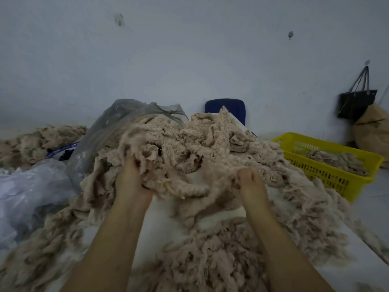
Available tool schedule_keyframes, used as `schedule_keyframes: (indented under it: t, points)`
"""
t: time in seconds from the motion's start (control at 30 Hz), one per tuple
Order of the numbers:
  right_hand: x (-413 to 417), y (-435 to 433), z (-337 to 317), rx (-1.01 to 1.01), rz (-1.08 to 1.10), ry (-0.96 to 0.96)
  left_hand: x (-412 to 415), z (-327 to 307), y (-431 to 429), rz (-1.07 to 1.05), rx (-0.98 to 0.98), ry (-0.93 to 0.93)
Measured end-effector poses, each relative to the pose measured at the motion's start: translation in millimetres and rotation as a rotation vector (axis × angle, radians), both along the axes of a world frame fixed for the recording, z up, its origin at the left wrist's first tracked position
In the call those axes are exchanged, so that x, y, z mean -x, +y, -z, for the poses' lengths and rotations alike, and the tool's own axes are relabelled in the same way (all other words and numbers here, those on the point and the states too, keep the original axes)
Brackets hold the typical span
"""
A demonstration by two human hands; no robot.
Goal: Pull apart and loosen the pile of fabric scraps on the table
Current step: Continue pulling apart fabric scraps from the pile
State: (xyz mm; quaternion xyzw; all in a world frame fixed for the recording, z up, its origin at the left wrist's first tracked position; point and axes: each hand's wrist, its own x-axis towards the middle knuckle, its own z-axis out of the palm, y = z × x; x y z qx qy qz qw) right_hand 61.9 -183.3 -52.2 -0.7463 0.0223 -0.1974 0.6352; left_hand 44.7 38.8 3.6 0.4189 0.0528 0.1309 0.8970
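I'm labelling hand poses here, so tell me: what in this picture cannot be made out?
Head view only.
1. Fingers of the left hand: buried in the fabric scraps it grips.
2. Fingers of the right hand: curled under into the scraps, motion-blurred.
3. Lower part of the blue chair: hidden behind the pile.
4. Contents of the yellow basket: partly hidden by its near wall.

The pile of fabric scraps (189,144) is lying across the middle of the table (160,224), spreading to its left, right and near edges. The left hand (132,178) and right hand (250,184) are gripping the pile's near side, well apart. A plastic bag (117,123) is sitting at the pile's far left. A basket (328,175) is standing beside the table's right edge, with a chair (227,108) behind the far edge.
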Motion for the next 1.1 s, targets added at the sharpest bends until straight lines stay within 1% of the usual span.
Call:
schedule_keyframes:
  t: [0.03,0.07,0.17,0.27,0.3,0.33,0.43,0.47,0.5,0.53,0.57,0.6,0.63,0.7,0.73,0.8,0.83,0.87,0.97,1.03,1.07,1.1]
  points:
    - [0,-1,-3,-0.087,-0.004,0.015,0,2,5,-0.001,0.006,0.04]
    - [2,1,-4,-0.12,-0.047,0.02,2,6,6,0.024,0.002,0.095]
    - [11,17,-6,-0.047,-0.22,-0.014,7,27,-4,0.177,0.081,0.245]
    - [11,21,-7,0.023,-0.257,-0.057,13,40,-13,0.292,0.181,0.284]
    - [9,21,-3,0.1,-0.24,-0.065,15,42,-15,0.313,0.2,0.272]
    - [5,20,3,0.237,-0.208,-0.032,18,42,-18,0.329,0.216,0.256]
    - [0,22,25,0.798,-0.132,0.247,18,45,-23,0.355,0.176,0.243]
    - [2,25,29,0.955,-0.108,0.282,18,46,-24,0.346,0.16,0.272]
    - [2,28,31,1.043,-0.101,0.267,18,48,-25,0.325,0.163,0.311]
    - [1,29,31,1.033,-0.092,0.203,15,51,-25,0.309,0.198,0.355]
    - [0,30,29,0.935,-0.102,0.118,14,54,-23,0.309,0.249,0.39]
    - [0,30,25,0.772,-0.122,0.029,12,56,-20,0.328,0.295,0.411]
    - [0,30,22,0.588,-0.15,-0.001,11,59,-18,0.355,0.326,0.421]
    - [5,31,11,0.197,-0.227,0.003,11,61,-13,0.38,0.375,0.424]
    - [8,32,5,0.058,-0.266,0.002,11,62,-12,0.387,0.414,0.42]
    - [15,38,-3,-0.087,-0.356,-0.012,9,63,-14,0.4,0.467,0.413]
    - [18,42,-7,-0.083,-0.406,-0.004,9,62,-16,0.426,0.448,0.408]
    - [20,45,-6,0.01,-0.445,0.003,10,62,-18,0.469,0.4,0.412]
    - [30,58,0,0.433,-0.66,0.026,16,56,-23,0.638,0.225,0.383]
    - [34,63,5,0.553,-0.774,0.086,17,51,-19,0.619,0.227,0.325]
    - [34,61,8,0.581,-0.782,0.099,15,50,-14,0.558,0.257,0.278]
    - [32,57,9,0.61,-0.747,0.098,13,48,-8,0.48,0.294,0.231]
